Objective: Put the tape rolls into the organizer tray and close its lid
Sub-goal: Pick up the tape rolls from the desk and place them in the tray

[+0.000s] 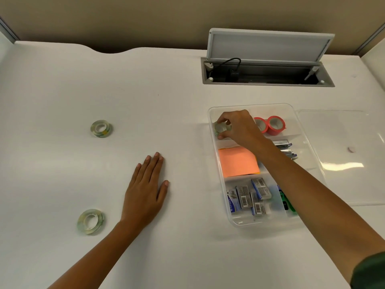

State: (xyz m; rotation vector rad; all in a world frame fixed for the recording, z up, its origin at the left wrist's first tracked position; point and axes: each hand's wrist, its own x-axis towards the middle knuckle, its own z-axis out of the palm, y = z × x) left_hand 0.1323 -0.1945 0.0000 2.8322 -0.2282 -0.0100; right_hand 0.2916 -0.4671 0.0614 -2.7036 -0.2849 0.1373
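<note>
A clear plastic organizer tray [310, 155] stands open on the white desk at the right. My right hand [239, 127] reaches into its far left compartment, fingers closed around a clear tape roll [221, 128]. Two red tape rolls [270, 124] stand on edge in the same far row, just right of my hand. Two more clear tape rolls lie on the desk at the left, one far [101, 128] and one near [90, 221]. My left hand [145, 190] rests flat on the desk, fingers together, holding nothing. The transparent lid [341, 155] lies flat to the right of the tray.
The tray also holds an orange pad of sticky notes [238, 161], metal staplers [285, 148], several staple boxes [250, 196] and a green item [288, 203]. An open cable hatch [266, 74] with a raised flap sits at the desk's back edge.
</note>
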